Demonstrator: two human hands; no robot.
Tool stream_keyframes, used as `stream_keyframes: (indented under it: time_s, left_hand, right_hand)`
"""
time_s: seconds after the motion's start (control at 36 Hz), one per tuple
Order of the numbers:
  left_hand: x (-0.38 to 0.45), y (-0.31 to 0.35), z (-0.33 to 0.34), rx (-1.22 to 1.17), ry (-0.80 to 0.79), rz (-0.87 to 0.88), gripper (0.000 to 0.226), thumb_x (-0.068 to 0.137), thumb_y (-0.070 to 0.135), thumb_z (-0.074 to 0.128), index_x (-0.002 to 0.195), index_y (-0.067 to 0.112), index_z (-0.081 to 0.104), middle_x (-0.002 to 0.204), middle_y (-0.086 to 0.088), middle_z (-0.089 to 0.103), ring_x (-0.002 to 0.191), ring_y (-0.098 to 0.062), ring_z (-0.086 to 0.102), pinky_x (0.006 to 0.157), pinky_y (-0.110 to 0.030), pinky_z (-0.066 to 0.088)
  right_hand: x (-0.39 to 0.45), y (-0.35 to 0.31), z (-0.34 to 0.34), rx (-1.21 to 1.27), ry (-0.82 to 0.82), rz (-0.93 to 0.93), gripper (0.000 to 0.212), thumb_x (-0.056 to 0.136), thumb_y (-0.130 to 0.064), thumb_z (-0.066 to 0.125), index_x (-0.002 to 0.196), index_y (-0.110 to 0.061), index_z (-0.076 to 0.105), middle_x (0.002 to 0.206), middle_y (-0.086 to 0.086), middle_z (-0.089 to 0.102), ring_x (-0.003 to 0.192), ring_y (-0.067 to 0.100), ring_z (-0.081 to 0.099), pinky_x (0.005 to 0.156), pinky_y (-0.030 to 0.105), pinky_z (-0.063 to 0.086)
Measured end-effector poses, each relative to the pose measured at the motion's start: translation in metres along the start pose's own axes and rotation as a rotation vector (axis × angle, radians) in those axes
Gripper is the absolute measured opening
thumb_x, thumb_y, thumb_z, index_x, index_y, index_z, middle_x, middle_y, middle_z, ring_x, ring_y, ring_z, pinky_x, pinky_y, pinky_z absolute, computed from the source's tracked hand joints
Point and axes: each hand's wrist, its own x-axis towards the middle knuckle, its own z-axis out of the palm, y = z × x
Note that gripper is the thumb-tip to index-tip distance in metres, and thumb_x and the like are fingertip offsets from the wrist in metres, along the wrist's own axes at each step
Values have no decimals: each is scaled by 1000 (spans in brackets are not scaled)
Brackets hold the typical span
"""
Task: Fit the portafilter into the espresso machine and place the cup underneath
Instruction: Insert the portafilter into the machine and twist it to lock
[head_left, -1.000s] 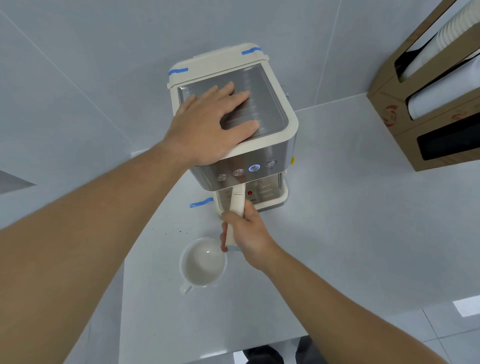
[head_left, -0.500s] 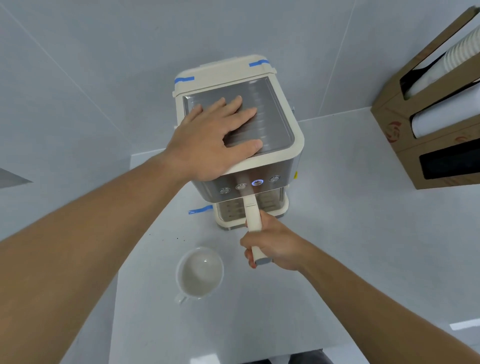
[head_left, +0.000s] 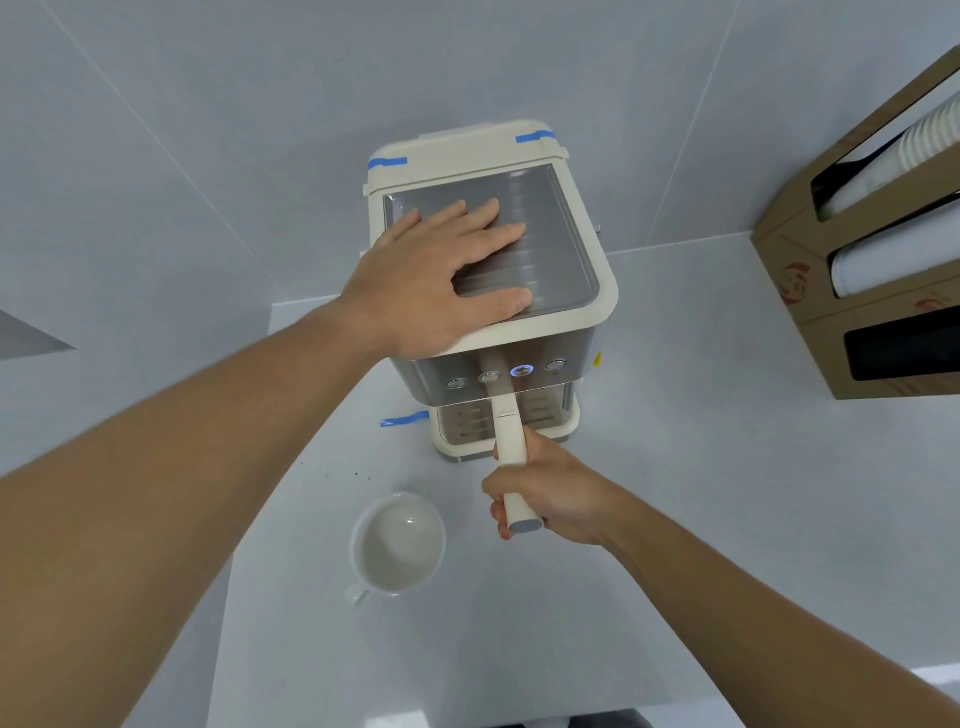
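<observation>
A cream and steel espresso machine (head_left: 566, 291) stands at the back of the white counter. My left hand (head_left: 436, 280) lies flat on its metal top, fingers spread. My right hand (head_left: 550, 493) is wrapped around the cream handle of the portafilter (head_left: 509, 431), which points straight out from under the machine's front. The portafilter's head is hidden under the button panel. An empty white cup (head_left: 397, 543) stands on the counter in front of the machine, left of my right hand, its handle toward me.
A cardboard dispenser (head_left: 883, 280) with stacked paper cups hangs on the wall at the right. Blue tape strips mark the machine's lid and the counter beside its base. The white counter (head_left: 727, 467) reaches its front edge near the bottom of the view.
My right hand swung the portafilter handle from angled left to pointing straight out at me. The left hand stayed pressed on the machine's top. The cup has not moved.
</observation>
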Motion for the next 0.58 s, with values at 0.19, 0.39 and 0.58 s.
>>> stream_keyframes:
  time_s: [0.19, 0.39, 0.58]
  left_hand:
    - [-1, 2, 0, 17, 1, -2, 75, 80, 74, 35, 149, 46, 27, 163, 13, 17, 151, -11, 10, 122, -42, 6]
    - [0, 1, 0, 28, 15, 5, 72, 82, 73, 36, 148, 45, 28, 163, 11, 18, 151, -12, 11, 122, -43, 8]
    - [0, 4, 0, 22, 15, -7, 74, 81, 73, 38, 148, 42, 31, 163, 8, 21, 150, -14, 15, 122, -44, 10]
  right_hand:
    - [-7, -1, 3, 11, 42, -2, 20, 91, -3, 59, 94, -21, 51, 74, 11, 51, 59, 24, 55, 58, 37, 54]
    - [-17, 2, 5, 40, 148, -21, 5, 95, -13, 59, 99, -11, 58, 83, 15, 59, 67, 28, 62, 72, 42, 58]
    - [-26, 3, 3, -100, 212, -73, 7, 89, -13, 63, 95, -16, 64, 91, 8, 66, 81, 26, 67, 80, 41, 56]
